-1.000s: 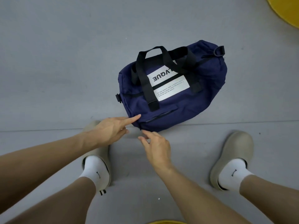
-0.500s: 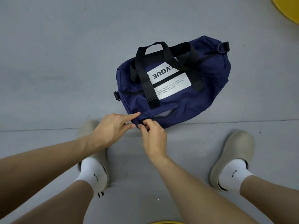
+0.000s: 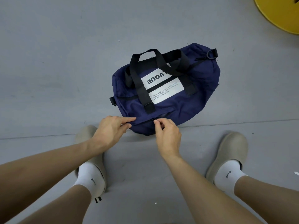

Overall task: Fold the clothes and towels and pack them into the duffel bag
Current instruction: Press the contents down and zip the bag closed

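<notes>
Navy duffel bag (image 3: pixel 194 94) is set flat on the grey floor (image 3: pixel 56 70), just ahead of the feet, with black handles (image 3: pixel 137 75) flopped across the white label (image 3: pixel 163 89). Bag's near edge is held by the left hand (image 3: pixel 111 129), grip closed on the fabric between thumb and fingers. Small zip pull (image 3: pixel 154 121) on the near side is pinched by the right hand (image 3: pixel 169 135), grip closed, fingers curled. A short dark gap is seen along the zip just past the pull. Beige clogs (image 3: pixel 229 152) and white socks (image 3: pixel 90 177) are worn. A yellow round object (image 3: pixel 278 13) is cut off at the top right corner.
</notes>
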